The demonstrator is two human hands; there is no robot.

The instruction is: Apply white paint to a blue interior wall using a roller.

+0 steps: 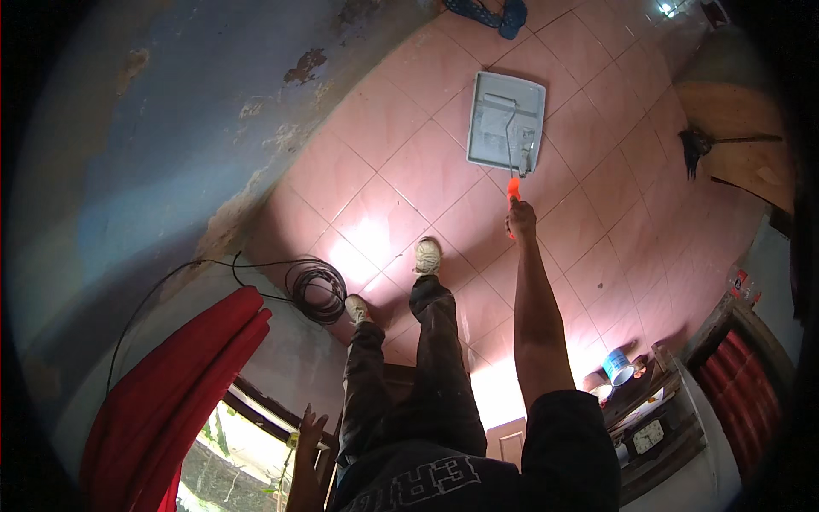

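My right hand [521, 221] is closed around the orange handle of a paint roller [510, 137]. The roller's head rests in a pale grey paint tray [474, 137] on the pink tiled floor. A paintbrush [526, 153] lies in the tray's right side, its end over the near rim. Down at the lower left, my left hand [311, 427] is raised beside the window frame with fingers apart, and it appears to hold nothing.
A coil of black cable [317, 291] lies by my feet. Left are a peeling blue-grey wall [160, 160] and a red curtain [173, 365]. Blue sandals [512, 19] lie beyond the tray. Paint cans [618, 367] stand at lower right, near a wooden shelf with a clock [648, 436].
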